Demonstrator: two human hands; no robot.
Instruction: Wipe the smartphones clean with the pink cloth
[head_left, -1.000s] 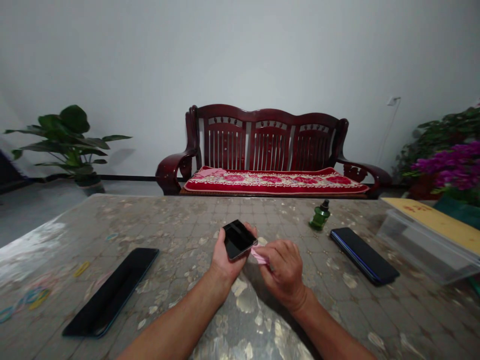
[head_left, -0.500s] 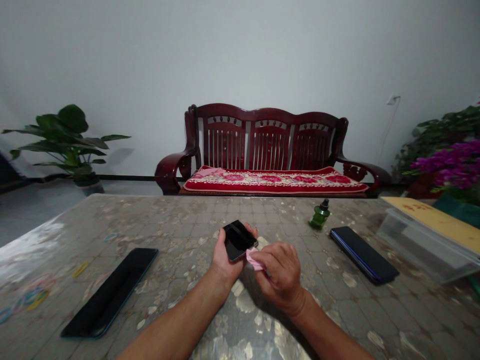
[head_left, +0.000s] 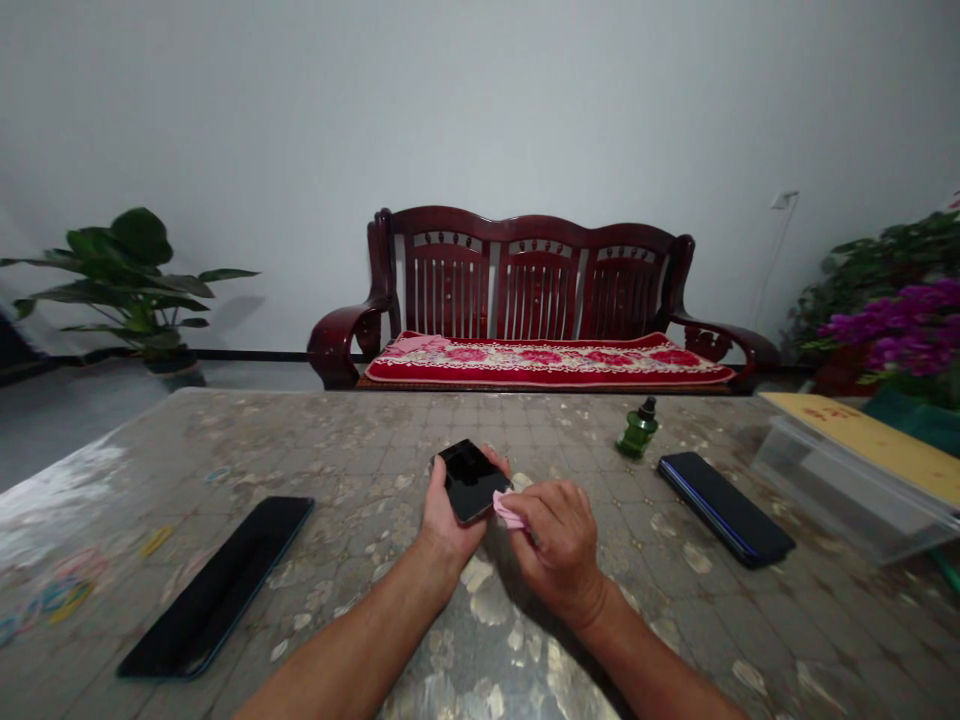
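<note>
Gripped along its edges by my left hand, a black smartphone sits just below the frame's centre; my right hand pinches a pink cloth at its lower-right corner.

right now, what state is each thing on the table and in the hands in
left hand, gripping the held phone
right hand, pinching the pink cloth
held phone, glossy face up, dark
pink cloth, bunched
black slab on the left, lying flat
dark slab on the right, lying flat
green bottle, upright, capped
clear box, covered by a yellow sheet
</note>
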